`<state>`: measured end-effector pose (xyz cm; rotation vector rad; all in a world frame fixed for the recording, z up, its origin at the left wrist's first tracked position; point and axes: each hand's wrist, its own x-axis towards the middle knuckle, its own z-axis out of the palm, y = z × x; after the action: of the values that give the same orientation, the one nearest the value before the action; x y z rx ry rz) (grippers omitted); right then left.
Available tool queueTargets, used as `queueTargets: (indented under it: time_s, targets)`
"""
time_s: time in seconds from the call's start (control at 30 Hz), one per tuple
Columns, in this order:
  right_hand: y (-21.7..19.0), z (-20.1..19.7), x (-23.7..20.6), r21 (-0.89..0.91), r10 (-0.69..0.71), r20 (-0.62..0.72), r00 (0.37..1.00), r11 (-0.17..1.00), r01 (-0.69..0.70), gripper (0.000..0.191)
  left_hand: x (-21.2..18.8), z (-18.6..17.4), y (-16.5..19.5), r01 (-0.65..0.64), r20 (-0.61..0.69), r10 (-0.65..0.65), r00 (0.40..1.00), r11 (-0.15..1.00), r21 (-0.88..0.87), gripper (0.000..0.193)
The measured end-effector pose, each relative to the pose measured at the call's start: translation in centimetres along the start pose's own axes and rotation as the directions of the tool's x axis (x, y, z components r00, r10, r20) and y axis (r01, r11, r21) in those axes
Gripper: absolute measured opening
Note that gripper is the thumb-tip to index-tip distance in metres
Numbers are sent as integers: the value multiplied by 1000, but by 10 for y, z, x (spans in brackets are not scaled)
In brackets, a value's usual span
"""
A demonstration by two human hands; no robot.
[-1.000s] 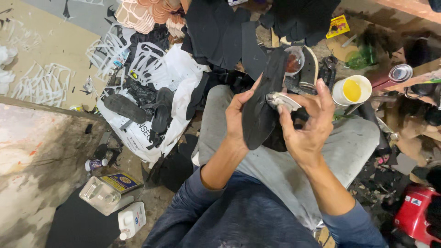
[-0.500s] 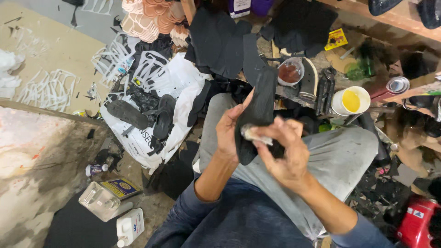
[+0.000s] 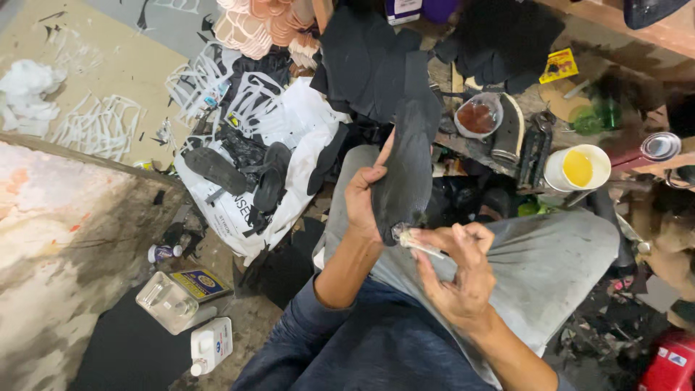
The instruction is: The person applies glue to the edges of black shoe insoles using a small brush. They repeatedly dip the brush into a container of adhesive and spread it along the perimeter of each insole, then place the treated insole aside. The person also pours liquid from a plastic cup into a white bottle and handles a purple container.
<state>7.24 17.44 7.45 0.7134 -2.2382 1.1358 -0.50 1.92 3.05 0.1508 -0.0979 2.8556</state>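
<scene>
From the head view we see our left hand gripping a long black shoe sole by its left edge, fingers curled behind it and thumb laid along the front, so the sole stands nearly upright above our lap and stretches away toward twelve o'clock. Our right hand sits at about five o'clock from the left hand, closed around a small pale brush pinched between thumb and fingers; its light tip touches the bottom end of the sole, just beside the heel of our left palm. The sole thus lies between the two hands, its lower end at the meeting point and its upper end well beyond both. Beneath the hands lie our grey trousers. At two o'clock from the hands a white cup of yellow glue stands on the cluttered workbench, and at one o'clock, nearer, a clear tub of reddish-brown liquid. At ten o'clock a white plastic bag holds more black soles spread on top of it. At eight o'clock, on the floor, we see a clear plastic container and a small white bottle just below it.
</scene>
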Motion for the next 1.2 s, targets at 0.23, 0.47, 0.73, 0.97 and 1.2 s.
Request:
queueTargets:
  time_s: [0.23, 0.47, 0.73, 0.97, 1.2]
  targets:
    - [62, -8, 28, -4, 186, -103, 977, 982, -188, 83, -9, -17, -13, 82, -121, -88, 989, 995, -53, 78]
    - [-22, 49, -27, 296, 243, -7, 970, 927, -230, 90, -6, -46, 31, -162, -21, 160, 987, 984, -69, 73]
    - [15, 8, 1, 505, 592, -132, 795, 730, -460, 89, -67, -123, 142, -383, -378, 410, 830, 912, 148, 63]
    - [36, -15, -20, 532, 672, -181, 718, 681, -503, 85, -108, -181, 161, -166, -607, 355, 711, 924, 345, 49]
    - [42, -10, -63, 529, 695, -168, 699, 662, -531, 84, -13, -195, 186, 61, -564, 670, 483, 617, 785, 51]
